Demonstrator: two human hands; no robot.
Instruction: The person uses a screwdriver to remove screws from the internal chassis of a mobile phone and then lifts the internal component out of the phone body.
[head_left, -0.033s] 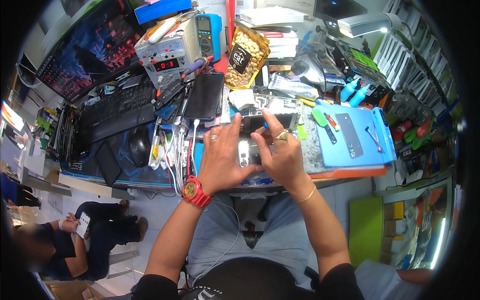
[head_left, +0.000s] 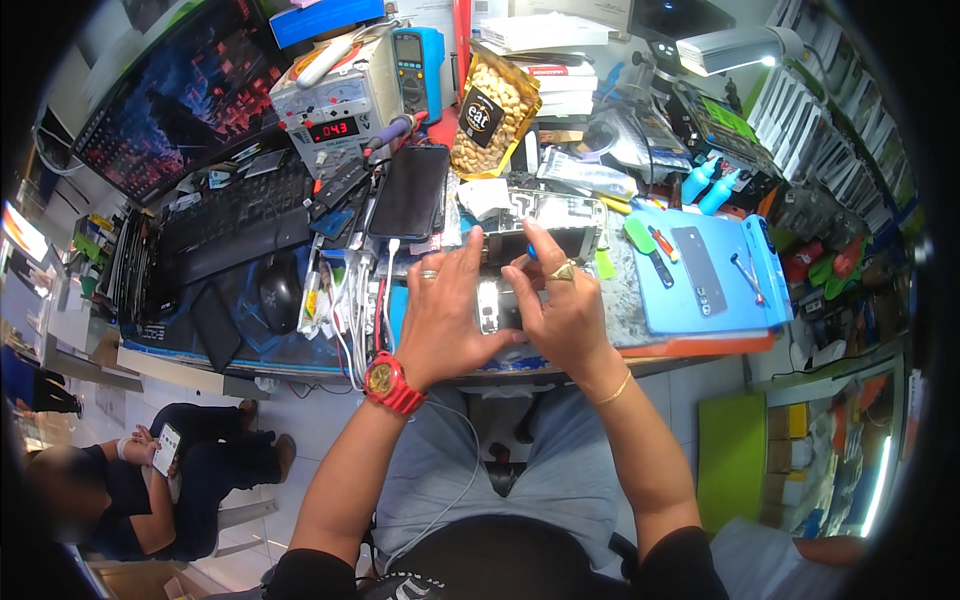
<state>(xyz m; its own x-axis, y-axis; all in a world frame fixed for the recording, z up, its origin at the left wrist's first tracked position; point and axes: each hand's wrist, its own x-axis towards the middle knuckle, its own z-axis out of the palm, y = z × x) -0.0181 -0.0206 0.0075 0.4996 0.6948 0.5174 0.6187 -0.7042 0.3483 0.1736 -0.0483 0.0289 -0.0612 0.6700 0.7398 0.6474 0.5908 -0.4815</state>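
A yellow-gold plastic pouch with a clear front (head_left: 483, 120) stands at the back of the bench, filled with pale, curved nuts (head_left: 502, 88). To the right, two light-blue squeeze bottles with pointed nozzles (head_left: 716, 194) lean side by side; their contents cannot be told. The left hand (head_left: 438, 310) lies back upward, its fingers stretched forward and its thumb spread wide to the right; whether it grips anything I cannot tell. The right hand (head_left: 568, 305) is bent inward, pinching a slim blue-handled tool (head_left: 532, 252) between thumb and index finger, its tip hidden. A silver-and-black phone part (head_left: 489, 305) lies between the two hands, and an opened, silver-framed phone body (head_left: 565, 212) lies just beyond the fingertips
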